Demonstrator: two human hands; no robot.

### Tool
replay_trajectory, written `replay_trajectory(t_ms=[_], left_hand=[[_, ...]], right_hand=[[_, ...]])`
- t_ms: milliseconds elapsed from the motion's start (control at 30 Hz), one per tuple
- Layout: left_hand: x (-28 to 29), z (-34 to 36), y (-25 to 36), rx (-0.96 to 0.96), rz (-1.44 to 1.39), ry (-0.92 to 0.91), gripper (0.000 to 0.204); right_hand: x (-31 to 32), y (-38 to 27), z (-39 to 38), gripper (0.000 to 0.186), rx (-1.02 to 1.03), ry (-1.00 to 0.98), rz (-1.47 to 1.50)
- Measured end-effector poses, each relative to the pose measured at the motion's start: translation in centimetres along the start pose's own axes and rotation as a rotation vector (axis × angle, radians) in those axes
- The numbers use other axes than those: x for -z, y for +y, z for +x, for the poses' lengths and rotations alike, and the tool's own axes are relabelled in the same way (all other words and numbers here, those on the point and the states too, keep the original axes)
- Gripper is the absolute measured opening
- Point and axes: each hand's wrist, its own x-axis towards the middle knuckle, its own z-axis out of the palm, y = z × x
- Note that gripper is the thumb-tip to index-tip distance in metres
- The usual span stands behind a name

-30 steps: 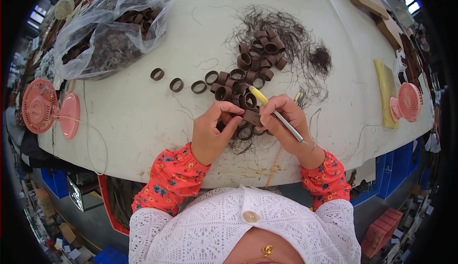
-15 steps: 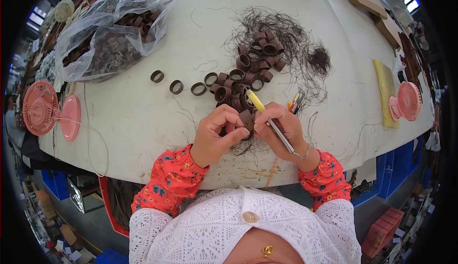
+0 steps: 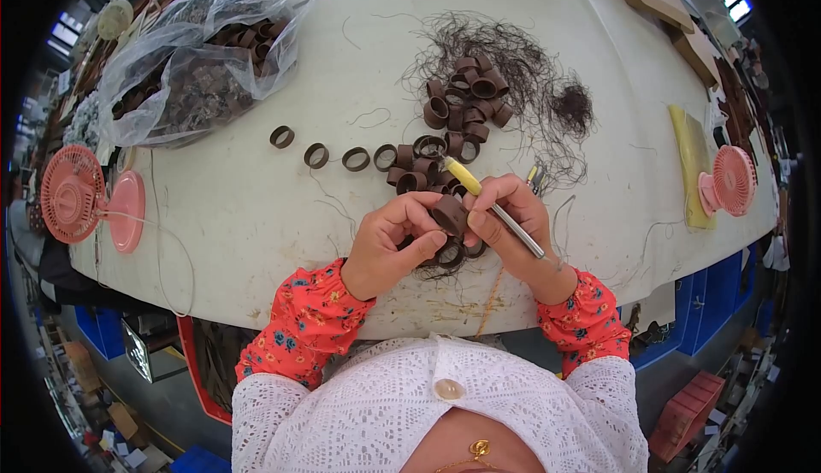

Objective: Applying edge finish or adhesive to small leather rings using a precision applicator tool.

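Just below the centre of the frame, both hands meet over a small brown ring (image 3: 450, 214), a short stiff band with a matte surface. The left hand (image 3: 389, 246) has its grip pinched on the ring's left side, thumb and fingertips pressed against it. The right hand (image 3: 513, 233) closes on the ring from the right and at the same time clamps a slim tool (image 3: 496, 209) with a yellow handle and a thin metal shaft, lying slantwise across the fingers.

Under the hands a few more rings sit on the pale, scuffed tabletop (image 3: 256, 208). Above them, at centre frame, a heap of the same brown rings (image 3: 457, 122) lies tangled in a wiry mass of dark loose fibres (image 3: 547, 88). A loose row of single rings (image 3: 329, 152) runs leftward from the heap. In the upper left a crinkled clear plastic bag (image 3: 197, 54) holds many more. A round pink fan (image 3: 73, 195) with a grille stands at the left edge, another pink fan (image 3: 731, 182) at the right.
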Motion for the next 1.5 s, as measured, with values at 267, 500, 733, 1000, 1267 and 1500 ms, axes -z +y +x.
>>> replay_trajectory(t_ms=[267, 500, 733, 1000, 1267, 1500], left_hand=[[0.3, 0.3, -0.1, -0.206, 0.193, 0.185, 0.009], [0.1, 0.4, 0.1, -0.305, 0.49, 0.339, 0.009], [-0.3, 0.2, 0.4, -0.311, 0.556, 0.334, 0.01], [-0.5, 0.1, 0.7, -0.339, 0.595, 0.306, 0.009], [-0.3, 0.3, 0.3, -0.659, 1.01, 0.171, 0.02], [-0.5, 0.5, 0.1, -0.881, 1.29, -0.047, 0.022]], right_hand=[[0.0, -0.7, 0.2, 0.026, 0.215, 0.095, -0.268], [0.8, -0.6, -0.2, 0.022, 0.234, 0.004, -0.205], [0.5, -0.5, -0.1, 0.022, 0.215, 0.022, -0.242], [0.5, -0.5, -0.1, 0.022, 0.23, 0.029, -0.234], [-0.6, -0.4, 0.3, 0.019, 0.185, 0.162, -0.267], [-0.1, -0.1, 0.3, 0.013, -0.039, 0.136, -0.414]])
